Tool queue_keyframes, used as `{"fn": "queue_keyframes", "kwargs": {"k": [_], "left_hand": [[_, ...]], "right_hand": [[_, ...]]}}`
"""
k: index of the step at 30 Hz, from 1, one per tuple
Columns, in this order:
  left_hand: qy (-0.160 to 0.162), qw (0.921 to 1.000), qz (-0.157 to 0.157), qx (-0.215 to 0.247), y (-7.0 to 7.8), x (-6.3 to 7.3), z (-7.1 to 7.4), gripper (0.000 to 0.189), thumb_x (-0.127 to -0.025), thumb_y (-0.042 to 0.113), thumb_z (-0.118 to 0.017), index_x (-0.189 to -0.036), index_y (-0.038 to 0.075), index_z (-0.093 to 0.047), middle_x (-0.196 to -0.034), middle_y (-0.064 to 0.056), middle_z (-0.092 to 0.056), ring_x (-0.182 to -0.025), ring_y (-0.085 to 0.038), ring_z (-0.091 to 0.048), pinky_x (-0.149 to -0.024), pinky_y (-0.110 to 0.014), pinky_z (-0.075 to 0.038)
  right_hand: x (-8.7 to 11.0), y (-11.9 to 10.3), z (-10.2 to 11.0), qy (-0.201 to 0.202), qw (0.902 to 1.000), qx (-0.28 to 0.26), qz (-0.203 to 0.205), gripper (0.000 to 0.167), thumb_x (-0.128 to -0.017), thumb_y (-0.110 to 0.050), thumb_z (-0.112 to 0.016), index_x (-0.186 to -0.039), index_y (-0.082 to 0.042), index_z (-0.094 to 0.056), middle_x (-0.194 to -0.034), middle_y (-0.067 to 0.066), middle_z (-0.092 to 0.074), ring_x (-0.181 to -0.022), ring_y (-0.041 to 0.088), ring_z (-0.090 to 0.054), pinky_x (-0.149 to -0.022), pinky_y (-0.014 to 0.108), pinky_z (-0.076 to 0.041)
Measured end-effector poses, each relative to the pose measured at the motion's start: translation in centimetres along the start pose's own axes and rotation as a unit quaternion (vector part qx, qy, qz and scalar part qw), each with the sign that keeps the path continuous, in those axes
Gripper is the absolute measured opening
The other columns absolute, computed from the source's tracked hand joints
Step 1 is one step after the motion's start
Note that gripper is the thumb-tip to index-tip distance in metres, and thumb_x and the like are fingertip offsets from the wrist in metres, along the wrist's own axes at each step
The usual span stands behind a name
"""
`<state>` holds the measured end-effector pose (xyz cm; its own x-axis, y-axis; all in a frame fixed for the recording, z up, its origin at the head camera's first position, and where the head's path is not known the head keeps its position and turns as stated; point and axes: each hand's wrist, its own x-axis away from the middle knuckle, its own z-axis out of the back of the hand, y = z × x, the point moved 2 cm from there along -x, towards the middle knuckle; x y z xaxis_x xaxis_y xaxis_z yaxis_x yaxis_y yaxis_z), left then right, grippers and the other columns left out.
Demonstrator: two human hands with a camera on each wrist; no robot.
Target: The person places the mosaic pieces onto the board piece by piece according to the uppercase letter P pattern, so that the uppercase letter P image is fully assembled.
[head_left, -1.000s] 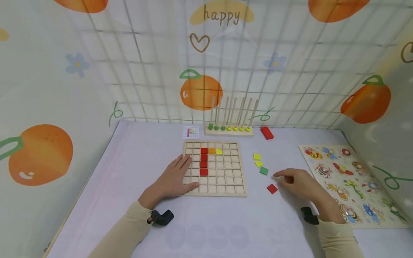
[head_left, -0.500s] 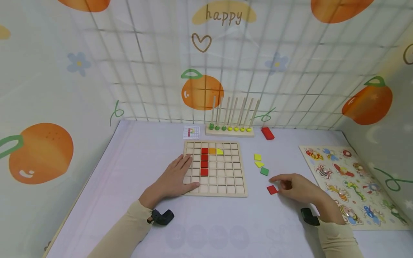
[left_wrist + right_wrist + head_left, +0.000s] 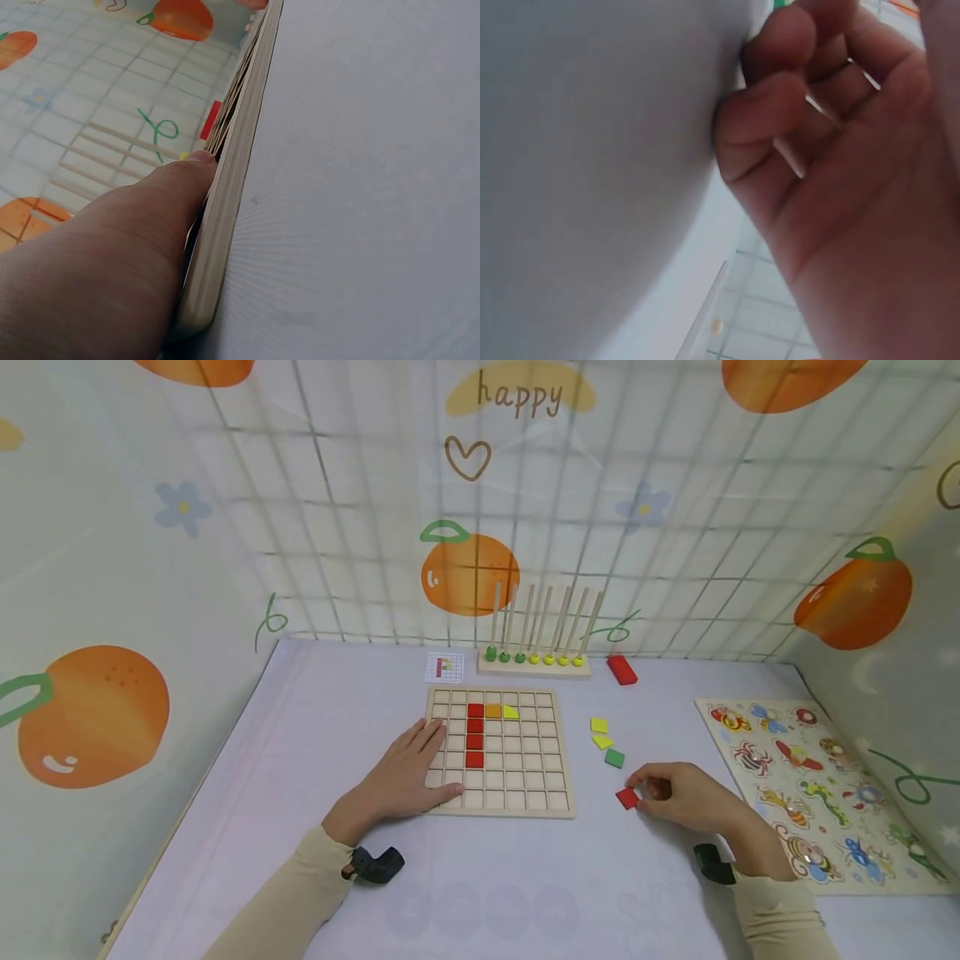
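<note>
My left hand (image 3: 405, 772) lies flat with spread fingers on the left edge of the wooden grid board (image 3: 528, 781). In the left wrist view, the thumb (image 3: 127, 232) rests along the board's side. Set in the board are a column of red tiles (image 3: 475, 742), an orange tile (image 3: 493, 711) and a yellow piece with one curved side (image 3: 510, 712). Beyond the board's right side, my right hand (image 3: 686, 797) pinches a red square tile (image 3: 627, 797) at the tabletop between thumb and finger. The right wrist view shows curled fingers (image 3: 769, 112); the tile is hidden there.
Yellow pieces (image 3: 598, 725) and a green tile (image 3: 614, 758) lie between board and right hand. Behind stand a pattern card (image 3: 445, 667), a peg rack with beads (image 3: 534, 668) and a red block (image 3: 622, 670). An insect puzzle board (image 3: 817, 793) lies at right.
My right hand has come down and left to the red square tile and taken hold of it; the tile has shifted slightly left. My left hand has stayed on the board.
</note>
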<state>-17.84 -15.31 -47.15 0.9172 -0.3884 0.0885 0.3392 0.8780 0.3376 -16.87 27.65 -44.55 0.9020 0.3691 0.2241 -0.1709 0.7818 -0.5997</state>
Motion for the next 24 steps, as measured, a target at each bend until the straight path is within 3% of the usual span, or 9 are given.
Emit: {"fn": "queue_keyframes", "kwargs": {"k": [9,24], "left_hand": [[-0.001,1.0,0.001,0.005,0.2,0.1,0.2,0.104,-0.09,0.067,-0.059,-0.164,0.007,-0.018,-0.173,-0.009,-0.015,-0.161,-0.032,-0.007,-0.129,-0.052,-0.017],[-0.003,1.0,-0.009,0.002,0.0,0.1,0.1,0.104,-0.091,0.068,-0.058,-0.164,0.007,-0.016,-0.173,-0.009,-0.014,-0.161,-0.032,-0.006,-0.129,-0.052,-0.018]], "right_hand": [[-0.1,-0.4,-0.3,0.008,0.9998,0.014,-0.008,0.02,-0.085,-0.013,-0.077,-0.104,-0.019,-0.073,-0.078,-0.003,-0.052,-0.074,0.009,-0.048,-0.06,0.022,-0.037],[-0.5,-1.1,-0.7,0.055,0.9956,0.063,-0.042,0.021,-0.083,-0.013,-0.072,-0.104,-0.014,-0.072,-0.071,-0.002,-0.05,-0.066,0.013,-0.045,-0.052,0.022,-0.03]]}}
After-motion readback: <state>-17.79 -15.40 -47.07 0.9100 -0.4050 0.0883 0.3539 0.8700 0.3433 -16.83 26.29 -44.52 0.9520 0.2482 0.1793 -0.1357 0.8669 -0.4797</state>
